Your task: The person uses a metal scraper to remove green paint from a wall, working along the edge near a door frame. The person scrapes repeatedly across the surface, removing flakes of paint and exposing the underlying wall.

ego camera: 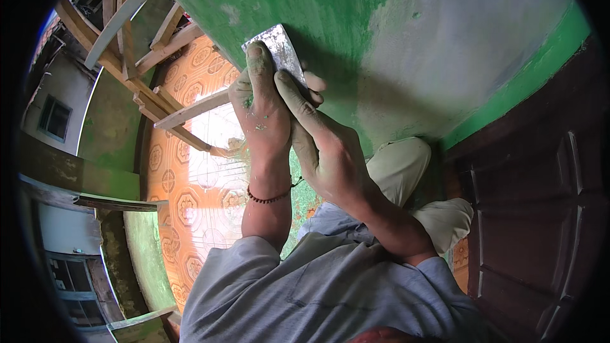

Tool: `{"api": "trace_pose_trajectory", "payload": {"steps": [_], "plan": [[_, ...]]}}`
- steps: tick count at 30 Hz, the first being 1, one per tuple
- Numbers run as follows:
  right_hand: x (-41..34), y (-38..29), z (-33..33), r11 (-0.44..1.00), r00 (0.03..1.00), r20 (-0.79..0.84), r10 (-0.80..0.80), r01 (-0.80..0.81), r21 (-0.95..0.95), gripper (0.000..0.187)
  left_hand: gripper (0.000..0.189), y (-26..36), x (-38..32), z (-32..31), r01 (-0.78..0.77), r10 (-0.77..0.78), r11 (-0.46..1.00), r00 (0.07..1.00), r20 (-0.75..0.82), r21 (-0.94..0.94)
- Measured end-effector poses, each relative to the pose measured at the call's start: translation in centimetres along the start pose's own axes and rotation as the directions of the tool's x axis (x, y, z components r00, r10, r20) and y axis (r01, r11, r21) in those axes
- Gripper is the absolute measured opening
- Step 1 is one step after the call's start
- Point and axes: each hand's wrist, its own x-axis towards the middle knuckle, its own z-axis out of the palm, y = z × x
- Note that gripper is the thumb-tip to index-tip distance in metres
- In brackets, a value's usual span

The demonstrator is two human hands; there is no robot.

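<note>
A thin metal scraper blade (284, 52), its face speckled with worn grey patches, sits between both hands close to the wall. My left hand (262, 95) grips it with the thumb pressed flat on its face; green paint flakes cling to the skin, and a beaded bracelet (269, 200) circles the wrist. Around the blade's lower right edge, my right hand (324, 138) closes with thumb and fingers, some of them hidden behind it. Dust coats both hands. Before them, the wall (329, 5) carries green paint on its left and a bare greyish patch (429, 57) on its right.
A rough wooden frame of beams (128, 76) stands left of the wall. Patterned orange floor tiles (186, 205) lie below, with green paint scrapings (305, 195) on them near my legs. A dark brown panelled door (524, 228) is at right, beside a bright green strip (519, 76).
</note>
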Motion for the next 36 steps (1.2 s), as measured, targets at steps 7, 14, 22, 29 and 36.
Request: {"api": "trace_pose_trajectory", "payload": {"steps": [7, 14, 22, 29, 36], "plan": [[-9.1, 3.9, 2.0, 0.680, 0.837, 0.194, 0.512, -0.533, 0.503, 0.075, 0.046, -9.0, -5.2, -7.9, 0.126, -0.233, 0.894, 0.950, 0.206, 0.429], [-17.9, 10.6, 2.6, 0.450, 0.499, 0.449, 0.741, -0.866, 0.219, 0.053, 0.053, -15.8, -9.3, -15.8, -0.254, -0.553, 0.049, 0.799, 0.238, 0.966], [-13.6, 8.3, 2.1, 0.300, 0.538, 0.466, 0.703, -0.818, 0.491, 0.022, 0.051, -16.0, -8.7, -14.4, 0.384, -0.510, 0.847, 0.783, 0.356, 0.367], [-9.4, 9.0, 5.5, 0.846, 0.893, 0.055, 0.446, -0.441, 0.301, 0.036, 0.049, -15.0, -7.1, -7.9, 0.210, -0.211, 0.977, 0.972, 0.107, 0.017], [-6.2, 7.9, 4.8, 0.828, 0.875, 0.059, 0.481, -0.475, 0.298, 0.035, 0.040, -11.6, -4.2, -6.3, 0.073, -0.100, 0.971, 0.989, 0.110, 0.226]]}}
